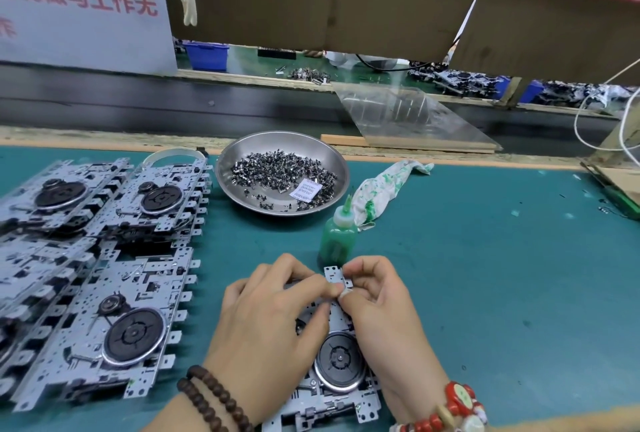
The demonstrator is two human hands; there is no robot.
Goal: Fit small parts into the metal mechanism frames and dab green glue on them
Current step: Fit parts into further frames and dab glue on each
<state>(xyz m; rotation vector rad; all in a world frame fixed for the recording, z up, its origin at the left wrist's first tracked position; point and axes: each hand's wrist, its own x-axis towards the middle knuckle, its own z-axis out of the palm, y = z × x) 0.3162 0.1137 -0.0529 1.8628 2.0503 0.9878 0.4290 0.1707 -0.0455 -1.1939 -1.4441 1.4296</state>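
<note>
Both hands meet over the far edge of one frame lying on the tabletop in front of the person. The left hand has its fingers curled, thumb and forefinger pinched together at the frame's top edge; the right hand mirrors it, fingertips closed on the same spot. Whatever small part sits in that grip is hidden between the fingertips, so I cannot tell how far it is seated. Just beyond the hands stands the glue bottle, upright and untouched, so I judge this frame is at the fitting step with its dab not yet made. Behind the bottle a stained rag lies beside the steel dish, which is well stocked with parts. To the left, overlapping frames lie in a stack; no green shows on them from here, so whether they are finished or waiting is unclear.
</note>
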